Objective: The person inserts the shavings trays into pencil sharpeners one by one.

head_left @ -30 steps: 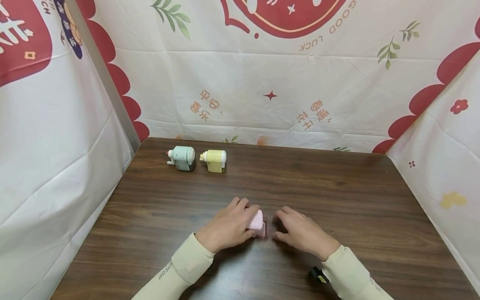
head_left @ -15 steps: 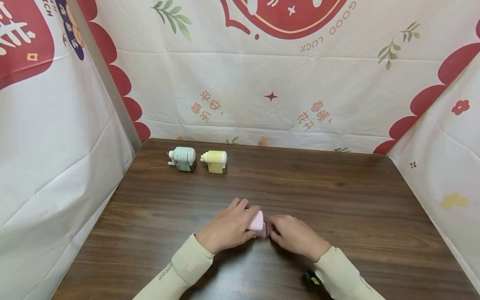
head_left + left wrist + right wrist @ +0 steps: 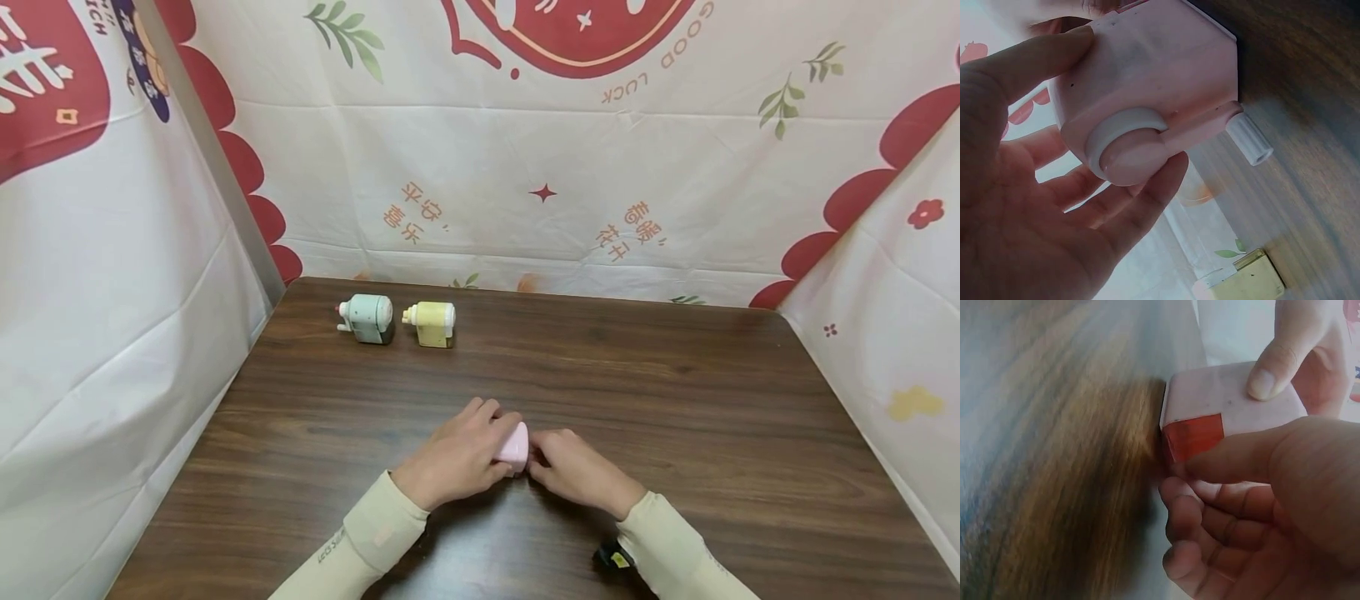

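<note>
A pink crank pencil sharpener stands on the table in the head view. My left hand grips its body, thumb on one side and fingers on the other. In the left wrist view its crank with a white knob points away from the palm. At the end facing my right hand sits a clear red shavings drawer, mostly within the body. The right thumb lies along the drawer and the curled fingers are at its outer end, pinching it. Part of the drawer is hidden behind the thumb.
A mint pencil sharpener and a yellow one stand at the table's back left. A printed white cloth hangs behind the brown table and along both sides. A black device sits by the right cuff.
My right hand has moved left to the sharpener, its fingers closing in on the drawer. The drawer, which stuck out before, has slid into the body. The left hand stays put.
</note>
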{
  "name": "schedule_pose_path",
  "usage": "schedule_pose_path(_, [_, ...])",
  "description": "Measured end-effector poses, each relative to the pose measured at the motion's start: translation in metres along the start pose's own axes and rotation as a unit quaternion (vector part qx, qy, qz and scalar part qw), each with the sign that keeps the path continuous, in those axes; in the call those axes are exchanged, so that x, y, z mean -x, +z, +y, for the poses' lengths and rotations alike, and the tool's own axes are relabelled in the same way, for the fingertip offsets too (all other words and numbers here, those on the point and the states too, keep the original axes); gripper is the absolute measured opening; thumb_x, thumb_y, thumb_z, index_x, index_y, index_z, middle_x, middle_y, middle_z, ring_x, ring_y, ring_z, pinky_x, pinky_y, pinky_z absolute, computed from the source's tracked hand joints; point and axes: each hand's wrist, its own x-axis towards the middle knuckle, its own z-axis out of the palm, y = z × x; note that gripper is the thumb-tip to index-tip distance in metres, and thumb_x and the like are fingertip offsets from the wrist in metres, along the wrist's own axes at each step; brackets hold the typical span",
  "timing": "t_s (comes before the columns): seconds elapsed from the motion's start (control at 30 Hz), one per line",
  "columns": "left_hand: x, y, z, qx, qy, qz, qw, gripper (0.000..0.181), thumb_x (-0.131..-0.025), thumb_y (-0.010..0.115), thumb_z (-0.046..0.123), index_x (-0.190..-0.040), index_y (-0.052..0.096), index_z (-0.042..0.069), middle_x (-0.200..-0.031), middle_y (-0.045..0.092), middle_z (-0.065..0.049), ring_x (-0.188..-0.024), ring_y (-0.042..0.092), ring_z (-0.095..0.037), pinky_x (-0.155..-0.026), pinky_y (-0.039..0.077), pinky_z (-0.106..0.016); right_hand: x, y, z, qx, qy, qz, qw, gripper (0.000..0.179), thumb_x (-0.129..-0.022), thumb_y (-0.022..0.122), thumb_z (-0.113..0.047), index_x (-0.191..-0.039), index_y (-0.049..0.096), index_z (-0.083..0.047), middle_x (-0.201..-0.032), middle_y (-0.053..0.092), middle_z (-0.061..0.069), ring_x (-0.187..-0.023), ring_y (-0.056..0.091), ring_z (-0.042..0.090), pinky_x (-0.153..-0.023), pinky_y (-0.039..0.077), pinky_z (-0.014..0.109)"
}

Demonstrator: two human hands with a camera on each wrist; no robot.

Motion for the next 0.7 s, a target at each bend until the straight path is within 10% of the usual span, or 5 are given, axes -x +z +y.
schedule_pose_path(0.7, [0.001,-0.001,0.000,0.003,0.003,-0.001,1.0000,0.047,-0.095,0.084,0.035,-0.133,0.066,0.014,-0.118,0.066,-0.004,-0.102,0.058,-0.019,-0.086,0.056,-0.030,0.003,-0.002,0.005,-0.025,0.022,-0.034,0.9989,0.018,-0.096,0.072,-0.008,-0.089,0.063,-0.022,-0.075,0.053,-0.015,-0.068,0.047,-0.002,-0.059,0.042,0.022])
